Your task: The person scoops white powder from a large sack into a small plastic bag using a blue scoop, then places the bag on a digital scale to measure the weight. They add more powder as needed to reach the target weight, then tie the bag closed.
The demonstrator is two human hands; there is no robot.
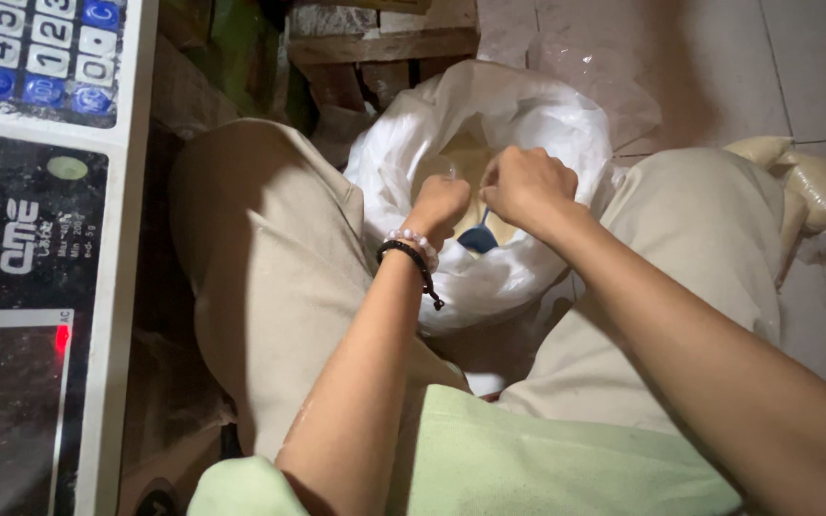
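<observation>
Both hands pinched above white sack.

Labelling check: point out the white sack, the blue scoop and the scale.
white sack [566, 124], head view, on its folded-back rim.
blue scoop [478, 239], head view, on its bowl.
scale [97, 287], head view, on its white casing edge.

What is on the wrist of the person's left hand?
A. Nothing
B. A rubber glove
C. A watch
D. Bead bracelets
D: the left hand has a white bead bracelet and a dark bead bracelet around its wrist, right above the big white sack.
</observation>
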